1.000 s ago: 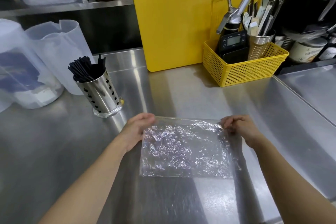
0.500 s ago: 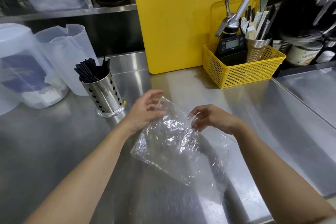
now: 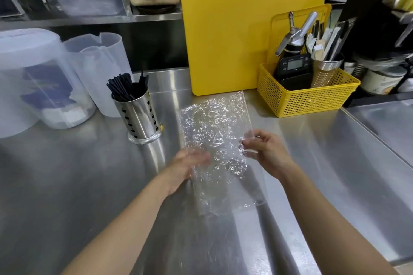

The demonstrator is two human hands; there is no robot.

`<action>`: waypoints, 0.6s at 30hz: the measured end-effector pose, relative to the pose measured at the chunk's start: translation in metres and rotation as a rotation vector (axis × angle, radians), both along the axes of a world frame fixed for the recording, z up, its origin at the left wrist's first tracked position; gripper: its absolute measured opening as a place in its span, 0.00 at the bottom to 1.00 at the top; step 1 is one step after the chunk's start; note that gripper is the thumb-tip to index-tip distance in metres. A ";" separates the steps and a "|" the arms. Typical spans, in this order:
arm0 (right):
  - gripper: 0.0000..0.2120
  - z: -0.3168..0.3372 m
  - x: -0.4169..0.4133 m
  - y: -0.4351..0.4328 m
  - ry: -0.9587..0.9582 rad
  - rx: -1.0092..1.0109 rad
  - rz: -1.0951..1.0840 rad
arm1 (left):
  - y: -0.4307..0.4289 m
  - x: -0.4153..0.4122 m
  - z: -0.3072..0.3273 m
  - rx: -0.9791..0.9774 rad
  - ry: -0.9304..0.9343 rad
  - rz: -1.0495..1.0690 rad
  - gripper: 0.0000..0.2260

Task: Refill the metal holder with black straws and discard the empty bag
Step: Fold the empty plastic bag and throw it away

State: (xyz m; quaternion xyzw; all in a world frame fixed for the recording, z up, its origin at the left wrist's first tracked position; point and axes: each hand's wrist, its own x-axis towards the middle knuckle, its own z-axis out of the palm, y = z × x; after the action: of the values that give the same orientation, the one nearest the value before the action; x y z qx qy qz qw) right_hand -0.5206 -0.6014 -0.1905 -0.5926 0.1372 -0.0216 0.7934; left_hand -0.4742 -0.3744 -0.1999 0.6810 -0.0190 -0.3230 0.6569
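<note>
The perforated metal holder (image 3: 139,118) stands on the steel counter (image 3: 67,185), left of centre, with black straws (image 3: 125,88) sticking out of its top. The empty clear plastic bag (image 3: 214,136), crinkled, is stretched lengthwise over the counter in front of me. My right hand (image 3: 266,152) pinches the bag's right edge with its fingertips. Blurred by motion, my left hand (image 3: 187,165) lies at the bag's left edge, fingers stretched out flat against the plastic, without a visible grip.
A yellow cutting board (image 3: 234,40) leans at the back. To its right, a yellow basket (image 3: 301,98) holds a scale, a dispenser and utensils. Two translucent plastic containers (image 3: 44,78) stand at the left, behind the holder. A second counter (image 3: 384,123) adjoins on the right.
The bag went from spread sideways, to lifted and turned between both hands, to laid out lengthwise away from me. My left hand has let go of its corner and slid along the left edge.
</note>
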 end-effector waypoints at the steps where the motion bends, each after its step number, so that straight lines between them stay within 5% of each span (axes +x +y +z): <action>1: 0.10 -0.003 0.000 0.001 0.010 -0.010 -0.010 | -0.003 -0.001 -0.001 0.087 -0.066 0.017 0.28; 5: 0.09 -0.007 -0.001 0.002 0.016 -0.024 -0.004 | -0.004 -0.001 0.000 0.147 -0.199 0.159 0.05; 18: 0.09 -0.021 -0.014 -0.004 0.199 -0.257 0.242 | 0.021 -0.005 -0.004 0.125 -0.254 0.177 0.04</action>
State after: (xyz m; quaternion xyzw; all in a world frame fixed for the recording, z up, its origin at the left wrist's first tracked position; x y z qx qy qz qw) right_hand -0.5350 -0.6058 -0.2114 -0.7004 0.1389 0.1150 0.6906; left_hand -0.4788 -0.3537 -0.2042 0.7549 -0.0220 -0.1756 0.6315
